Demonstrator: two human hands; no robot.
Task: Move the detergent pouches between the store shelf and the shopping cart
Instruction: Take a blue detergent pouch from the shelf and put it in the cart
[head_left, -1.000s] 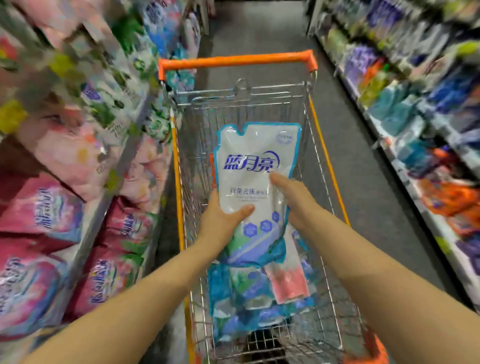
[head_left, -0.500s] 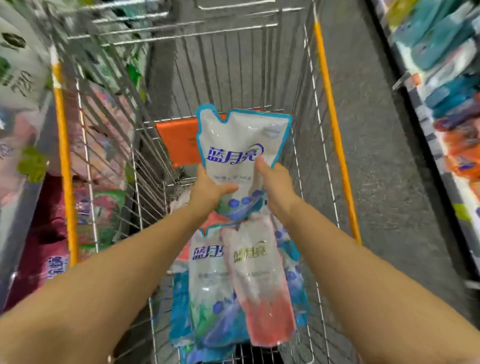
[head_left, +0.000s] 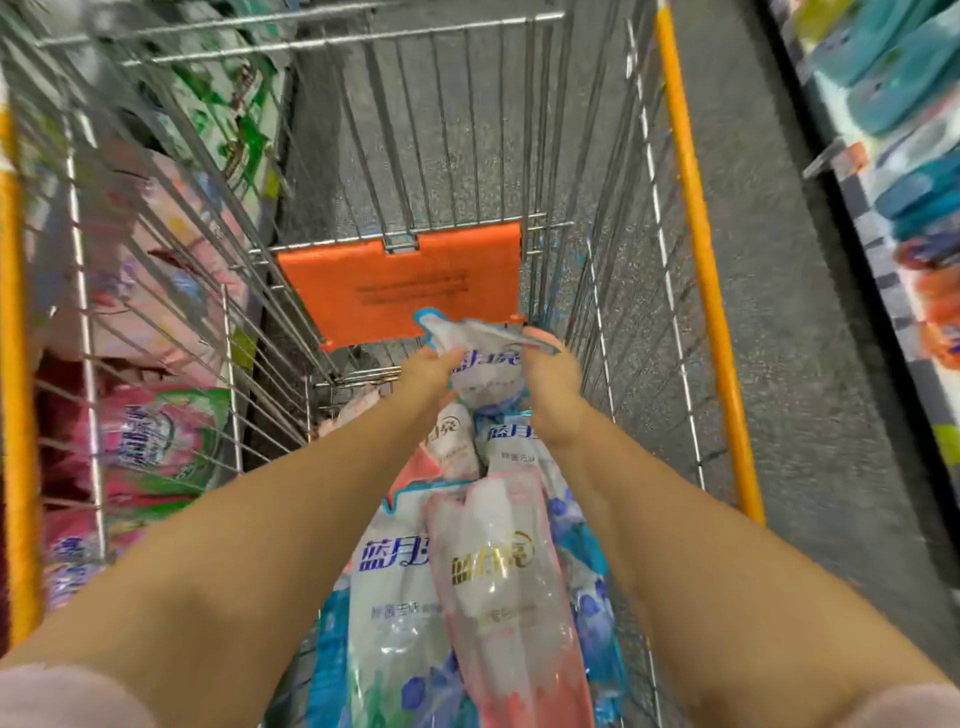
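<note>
Detergent pouch (head_left: 485, 364): white with a blue rim, at centre frame inside the shopping cart (head_left: 691, 208). It is held up over the pile, its top crumpled and bent over.
Left hand (head_left: 428, 371): curled round the pouch's left edge, with the thumb lying across the printed front.
Right hand (head_left: 550, 384): gripping the pouch's right edge, with fingers hooked over the top corner.
Cart: a wire basket with yellow-orange side rails that fills most of the frame.
Orange flap (head_left: 400, 291): on the cart's far wire wall, just behind the held pouch.
Pile in cart: a blue pouch (head_left: 395, 597) and a pink pouch (head_left: 504, 597) lie overlapping at lower centre, the pink one on top. More pouches show between the forearms.
Store shelf (head_left: 156, 441): along the left of the frame, seen through the wire. It holds pink and green packs, blurred.
Far shelf (head_left: 909, 130): in the upper right, across the grey floor (head_left: 779, 364). It holds teal, blue and orange packs, too blurred to read.
Sleeves: pale pink, at both lower corners.
</note>
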